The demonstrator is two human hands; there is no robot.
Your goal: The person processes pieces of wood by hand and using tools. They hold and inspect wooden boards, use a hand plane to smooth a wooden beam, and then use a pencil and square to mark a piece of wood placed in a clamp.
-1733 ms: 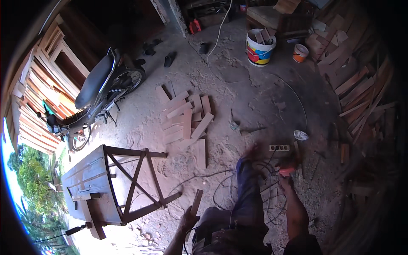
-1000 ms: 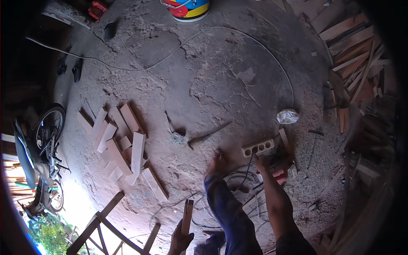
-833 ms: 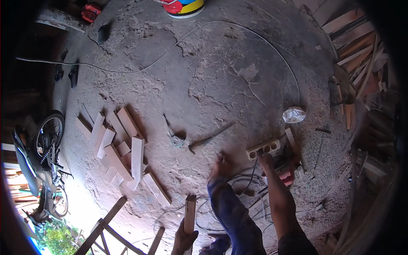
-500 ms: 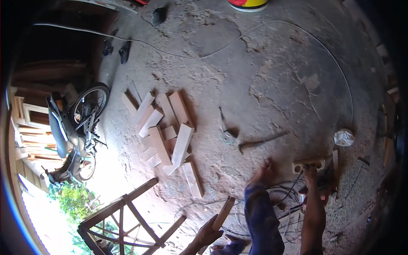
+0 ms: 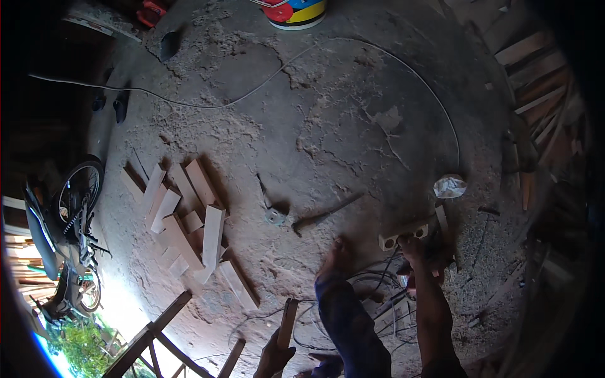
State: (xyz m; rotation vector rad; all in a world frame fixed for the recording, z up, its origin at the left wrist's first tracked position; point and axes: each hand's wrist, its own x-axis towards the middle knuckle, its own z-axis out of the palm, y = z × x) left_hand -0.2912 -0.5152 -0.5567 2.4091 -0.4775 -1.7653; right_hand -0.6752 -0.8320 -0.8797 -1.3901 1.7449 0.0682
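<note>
My left hand (image 5: 274, 353) grips an upright wooden piece (image 5: 288, 318) at the bottom centre. At the lower right, my right hand (image 5: 412, 247) reaches onto a pale multi-socket power strip (image 5: 387, 240), fingers closed at its sockets; what they hold is hidden. Just below that hand, partly behind my forearm, lies a red power tool (image 5: 441, 277). Black cables (image 5: 368, 277) loop on the floor beside my bare foot (image 5: 337, 255).
Short boards (image 5: 214, 236) lie piled at left, near a motorbike (image 5: 69, 233) and a wooden frame (image 5: 164, 321). A grinder-like tool (image 5: 275, 215), hammer-like bar (image 5: 324, 214), crumpled bag (image 5: 450, 186) and long cord (image 5: 403, 63) lie around. A bucket (image 5: 293, 12) stands behind; stacked wood (image 5: 532, 75) lines the right.
My right hand has moved from the red tool up onto the power strip's sockets and stayed there. My left hand still holds the wooden piece. The view has shifted with my head.
</note>
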